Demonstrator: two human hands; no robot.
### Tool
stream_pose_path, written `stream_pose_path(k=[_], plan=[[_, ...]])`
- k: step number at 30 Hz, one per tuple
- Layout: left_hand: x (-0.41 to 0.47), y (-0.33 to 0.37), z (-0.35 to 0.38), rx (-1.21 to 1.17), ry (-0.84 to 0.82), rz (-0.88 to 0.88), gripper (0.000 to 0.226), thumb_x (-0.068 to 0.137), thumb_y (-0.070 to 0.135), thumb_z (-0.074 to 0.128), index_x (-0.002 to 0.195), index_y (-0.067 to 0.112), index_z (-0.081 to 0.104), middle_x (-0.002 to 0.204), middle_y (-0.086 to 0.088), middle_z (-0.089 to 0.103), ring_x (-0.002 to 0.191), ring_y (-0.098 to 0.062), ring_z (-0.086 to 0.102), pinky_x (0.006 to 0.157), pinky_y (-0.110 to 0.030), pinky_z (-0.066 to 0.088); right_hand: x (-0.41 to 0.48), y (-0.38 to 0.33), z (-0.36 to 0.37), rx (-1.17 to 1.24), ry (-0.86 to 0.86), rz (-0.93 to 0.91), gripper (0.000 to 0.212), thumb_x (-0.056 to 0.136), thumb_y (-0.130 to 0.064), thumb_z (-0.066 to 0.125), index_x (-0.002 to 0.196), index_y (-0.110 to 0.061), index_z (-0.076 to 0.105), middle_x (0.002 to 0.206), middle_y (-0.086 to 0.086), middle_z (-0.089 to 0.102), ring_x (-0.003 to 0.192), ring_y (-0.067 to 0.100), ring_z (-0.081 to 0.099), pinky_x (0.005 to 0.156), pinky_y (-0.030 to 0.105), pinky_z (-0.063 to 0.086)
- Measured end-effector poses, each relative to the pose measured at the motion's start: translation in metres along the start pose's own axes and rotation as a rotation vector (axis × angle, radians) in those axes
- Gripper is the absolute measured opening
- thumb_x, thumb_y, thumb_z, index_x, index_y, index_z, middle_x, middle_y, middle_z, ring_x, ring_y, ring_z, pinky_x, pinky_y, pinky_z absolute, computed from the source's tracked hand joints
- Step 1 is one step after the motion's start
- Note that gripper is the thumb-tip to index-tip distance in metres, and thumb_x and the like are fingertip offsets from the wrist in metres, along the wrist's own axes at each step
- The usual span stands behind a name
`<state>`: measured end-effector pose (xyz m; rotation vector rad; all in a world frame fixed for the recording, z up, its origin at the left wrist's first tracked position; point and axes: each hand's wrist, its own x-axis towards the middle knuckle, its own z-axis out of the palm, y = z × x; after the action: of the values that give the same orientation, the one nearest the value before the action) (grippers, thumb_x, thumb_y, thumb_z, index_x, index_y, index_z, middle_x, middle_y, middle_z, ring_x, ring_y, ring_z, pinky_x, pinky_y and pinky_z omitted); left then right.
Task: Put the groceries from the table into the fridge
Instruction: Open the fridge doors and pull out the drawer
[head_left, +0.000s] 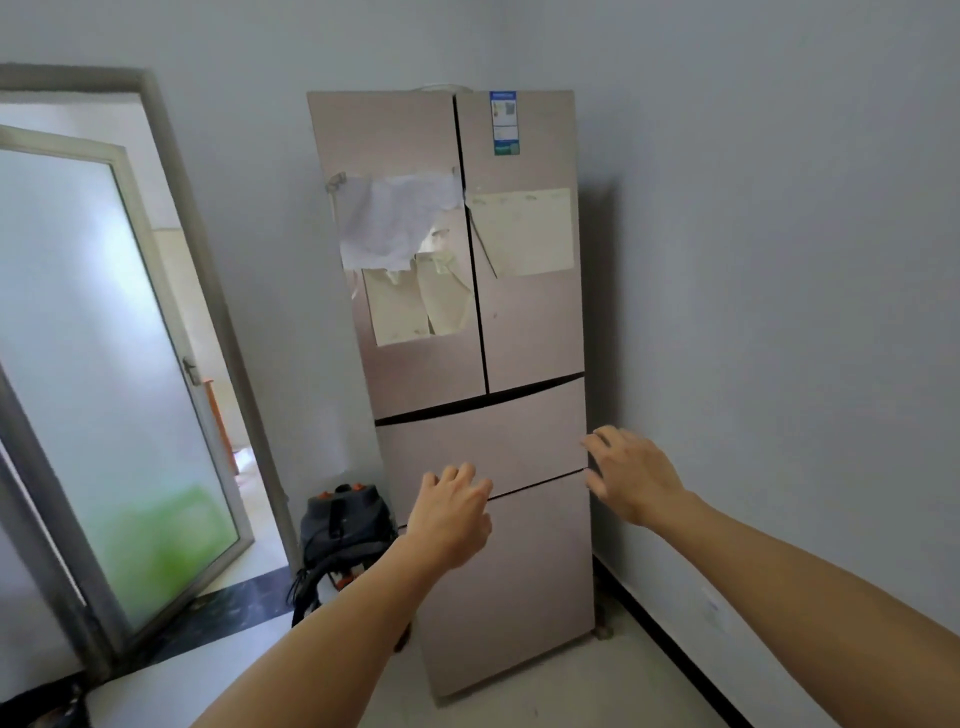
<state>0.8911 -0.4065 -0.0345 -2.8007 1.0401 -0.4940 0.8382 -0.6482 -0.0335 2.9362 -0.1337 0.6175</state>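
Head cam: the fridge (467, 322) stands against the wall in the corner, both upper doors and the 2 drawers closed, papers (400, 218) stuck on the doors. Left hand (451, 514) is in front of the drawers, fingers a bit curled and spread, holding nothing. Right hand (631, 475) is near the fridge's right edge, open w/ fingers spread, also empty. A grey vacuum cleaner (345, 530) sits on the floor left of the fridge, beside a glass door (104, 364). No groceries in view.

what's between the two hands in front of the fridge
Only the pinkish fridge's middle drawer front shows between the left hand and right hand, head view.
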Motion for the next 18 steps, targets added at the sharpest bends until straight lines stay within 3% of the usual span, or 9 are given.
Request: stream_pose_path(k=[11,18], plan=[[0.174,-0.080,0.084,-0.012,0.021,-0.034,0.033,0.095,0.031,0.042,0.124,0.017,0.048,0.125,-0.005,0.046,0.113,-0.026,0.043,0.097,-0.040,0.033,0.188,0.029,0.113,0.099,-0.064,-0.026,0.041,0.095,-0.038,0.042,0.130,-0.016,0.048,0.122,0.005,0.054,0.109,0.024,0.054,0.084,0.038,0.048],[0.293,-0.142,0.126,0.017,0.132,0.021,0.029,0.093,0.026,0.043,0.118,0.014,0.051,0.120,-0.007,0.047,0.109,-0.028,0.043,0.094,-0.039,0.034,0.290,0.034,0.176,0.167,-0.058,0.078,0.044,0.096,-0.035,0.043,0.137,-0.018,0.043,0.127,0.005,0.053,0.114,0.024,0.052,0.086,0.036,0.045]])
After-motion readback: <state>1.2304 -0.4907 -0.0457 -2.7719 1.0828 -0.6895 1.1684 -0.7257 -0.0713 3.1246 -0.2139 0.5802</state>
